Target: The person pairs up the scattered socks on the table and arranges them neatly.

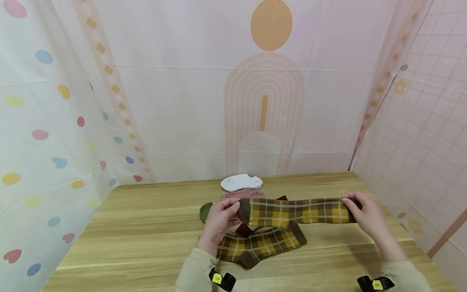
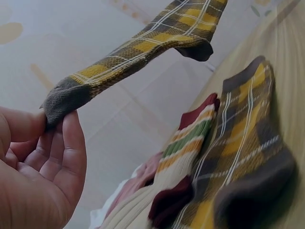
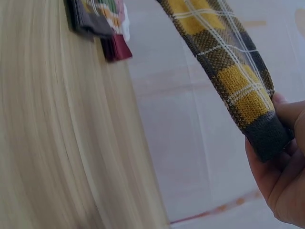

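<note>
A brown and yellow plaid sock (image 1: 303, 211) is stretched out sideways above the table. My left hand (image 1: 219, 221) pinches its dark toe end between thumb and fingers. At the other end, my right hand (image 1: 370, 217) grips the dark cuff (image 3: 269, 136), thumb on one side and fingers on the other. A matching plaid sock (image 1: 268, 242) lies on the table below, partly behind the left hand. Beside it in the left wrist view is a cream ribbed sock (image 2: 183, 145) with green and orange stripes and maroon cuff and heel.
Farther back on the table (image 1: 146, 227) lie a pink sock (image 1: 242, 194) and a white low-cut sock (image 1: 238, 183). Something green (image 1: 205, 212), partly covered, pokes out left of the left hand. Printed curtains (image 1: 175, 121) hang behind the table and at both sides.
</note>
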Available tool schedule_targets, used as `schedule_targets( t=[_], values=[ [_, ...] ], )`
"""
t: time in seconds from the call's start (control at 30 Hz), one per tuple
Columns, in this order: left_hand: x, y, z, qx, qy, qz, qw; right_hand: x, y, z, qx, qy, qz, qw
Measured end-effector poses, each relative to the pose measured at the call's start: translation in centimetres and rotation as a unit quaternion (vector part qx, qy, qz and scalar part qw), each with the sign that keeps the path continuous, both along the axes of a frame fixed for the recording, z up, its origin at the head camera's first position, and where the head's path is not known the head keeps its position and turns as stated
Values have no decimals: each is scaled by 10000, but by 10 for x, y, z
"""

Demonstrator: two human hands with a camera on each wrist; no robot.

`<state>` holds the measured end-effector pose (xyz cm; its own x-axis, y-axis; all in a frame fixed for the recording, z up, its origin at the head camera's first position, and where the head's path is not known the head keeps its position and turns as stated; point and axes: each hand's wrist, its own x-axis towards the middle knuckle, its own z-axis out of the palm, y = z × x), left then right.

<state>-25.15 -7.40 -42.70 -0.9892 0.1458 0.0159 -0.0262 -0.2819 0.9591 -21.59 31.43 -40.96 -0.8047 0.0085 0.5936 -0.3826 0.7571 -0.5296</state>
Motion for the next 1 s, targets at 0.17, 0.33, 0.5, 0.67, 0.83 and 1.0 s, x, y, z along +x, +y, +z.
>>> schedule_targets(
  t=[0.17,0.33,0.5,0.67,0.83,1.0],
  values=[
    [0,-13,0,-114,-20,270,9996,-4,-15,-2,52,2,80,10000],
    [1,-27,0,-353,-4,429,9985,-7,-28,-2,11,-174,215,9996],
    [4,-44,1,-479,-36,424,9979,-8,-39,-1,33,-425,396,9983],
    [6,-58,2,-573,-43,377,9976,-8,-49,1,-99,-750,634,9951],
    [9,-69,2,-665,4,291,9974,-8,-58,1,-201,-784,937,9923],
    [11,-78,2,-965,-64,467,9942,-6,-65,1,-270,-819,1252,9884]
  ],
)
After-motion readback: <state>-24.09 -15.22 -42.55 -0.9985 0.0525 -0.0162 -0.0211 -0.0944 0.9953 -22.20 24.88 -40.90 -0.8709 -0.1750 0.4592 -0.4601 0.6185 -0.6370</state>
